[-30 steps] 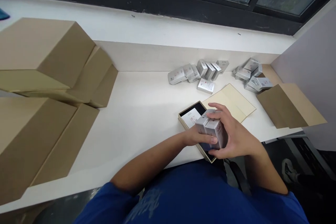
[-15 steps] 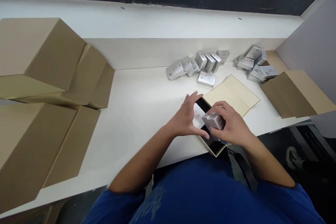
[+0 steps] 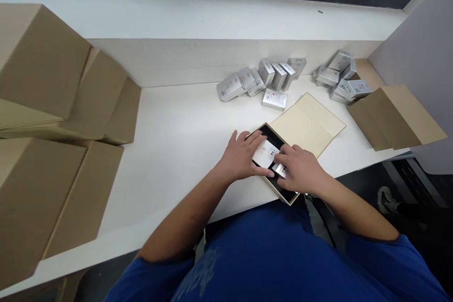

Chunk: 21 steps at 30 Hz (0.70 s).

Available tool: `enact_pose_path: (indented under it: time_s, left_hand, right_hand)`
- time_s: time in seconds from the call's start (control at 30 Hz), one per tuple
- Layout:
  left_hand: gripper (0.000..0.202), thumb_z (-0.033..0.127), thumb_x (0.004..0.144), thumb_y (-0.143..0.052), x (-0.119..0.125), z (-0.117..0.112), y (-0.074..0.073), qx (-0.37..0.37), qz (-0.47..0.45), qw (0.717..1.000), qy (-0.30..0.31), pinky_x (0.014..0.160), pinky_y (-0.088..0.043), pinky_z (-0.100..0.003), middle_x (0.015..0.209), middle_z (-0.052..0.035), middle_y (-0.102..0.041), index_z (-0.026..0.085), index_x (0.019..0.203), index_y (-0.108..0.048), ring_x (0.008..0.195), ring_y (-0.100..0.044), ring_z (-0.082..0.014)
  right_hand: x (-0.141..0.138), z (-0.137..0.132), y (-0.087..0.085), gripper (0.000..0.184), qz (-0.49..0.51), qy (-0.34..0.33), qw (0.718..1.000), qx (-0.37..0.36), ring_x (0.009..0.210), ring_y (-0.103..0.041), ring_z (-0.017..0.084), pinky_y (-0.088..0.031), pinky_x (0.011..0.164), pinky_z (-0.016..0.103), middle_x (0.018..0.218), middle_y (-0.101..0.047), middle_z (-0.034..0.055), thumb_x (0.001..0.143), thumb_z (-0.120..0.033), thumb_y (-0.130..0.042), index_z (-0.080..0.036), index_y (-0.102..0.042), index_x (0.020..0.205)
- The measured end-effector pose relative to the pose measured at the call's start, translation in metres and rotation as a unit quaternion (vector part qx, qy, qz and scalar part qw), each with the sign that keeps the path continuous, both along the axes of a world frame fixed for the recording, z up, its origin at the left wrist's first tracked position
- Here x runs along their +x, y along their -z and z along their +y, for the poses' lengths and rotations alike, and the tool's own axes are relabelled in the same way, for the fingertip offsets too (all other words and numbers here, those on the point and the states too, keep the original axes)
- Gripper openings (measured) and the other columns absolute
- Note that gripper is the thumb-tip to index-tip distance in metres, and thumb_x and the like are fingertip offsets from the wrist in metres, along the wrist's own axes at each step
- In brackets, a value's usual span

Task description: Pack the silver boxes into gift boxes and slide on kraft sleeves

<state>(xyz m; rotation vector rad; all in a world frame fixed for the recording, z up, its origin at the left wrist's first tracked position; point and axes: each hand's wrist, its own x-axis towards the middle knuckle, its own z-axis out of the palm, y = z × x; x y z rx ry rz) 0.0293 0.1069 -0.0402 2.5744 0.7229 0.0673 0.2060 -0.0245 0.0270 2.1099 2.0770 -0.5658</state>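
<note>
I can see a long box [image 3: 271, 137], black inside with a pale edge, sitting open and slanted near the front of the white table [image 3: 170, 151]. Its cream lid [image 3: 307, 122] lies flat, spread out next to one long side. In the far half I see a white pack [image 3: 266, 153] with red and black writing, lying face up. Closer to me, a small silver box [image 3: 282, 170] with dark letters is mostly covered, so I can't tell if it touches the bottom.

Room on the left
Between the brown cartons [image 3: 35, 66] and left hand [image 3: 239, 158], the table [image 3: 166, 165] is open; small boxes [image 3: 274, 99] obstruct the back right.
</note>
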Motion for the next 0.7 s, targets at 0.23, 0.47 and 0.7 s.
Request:
enact_pose_path:
  time_s: [0.23, 0.47, 0.7]
  left_hand:
    - [0.114, 0.088, 0.074, -0.076, 0.0, -0.001, -0.003, -0.006, 0.015, 1.0, -0.009, 0.132, -0.014, -0.078, 0.176, -0.0159, -0.041, 0.022, 0.162, -0.048, 0.157, -0.038, -0.0482]
    - [0.11, 0.084, 0.076, -0.079, -0.002, -0.001, -0.002, -0.01, 0.015, 1.0, -0.013, 0.133, -0.017, -0.077, 0.176, -0.0138, -0.041, 0.024, 0.162, -0.047, 0.16, -0.036, -0.0463]
    - [0.086, 0.075, 0.09, -0.07, -0.002, -0.004, -0.003, -0.001, -0.008, 0.999, -0.035, 0.133, -0.022, -0.075, 0.175, -0.01, -0.043, 0.025, 0.158, -0.054, 0.159, -0.039, -0.0455]
  right_hand:
    - [-0.001, 0.002, 0.015, 0.039, 0.043, 0.026, 0.999, -0.016, 0.091, -0.067, 0.025, -0.047, 0.073, 0.035, 0.111, -0.065, 0.0131, 0.096, -0.055, -0.068, -0.02, -0.081, 0.108]
    - [-0.002, 0.004, 0.018, 0.044, 0.057, 0.022, 0.998, -0.005, 0.092, -0.067, 0.026, -0.046, 0.074, 0.035, 0.105, -0.068, 0.0127, 0.102, -0.058, -0.06, -0.019, -0.081, 0.104]
    - [0.007, -0.005, 0.018, 0.041, 0.139, 0.083, 0.982, 0.099, 0.092, -0.067, 0.024, -0.052, 0.079, 0.036, 0.108, -0.068, 0.0087, 0.089, -0.054, -0.077, -0.021, -0.073, 0.113]
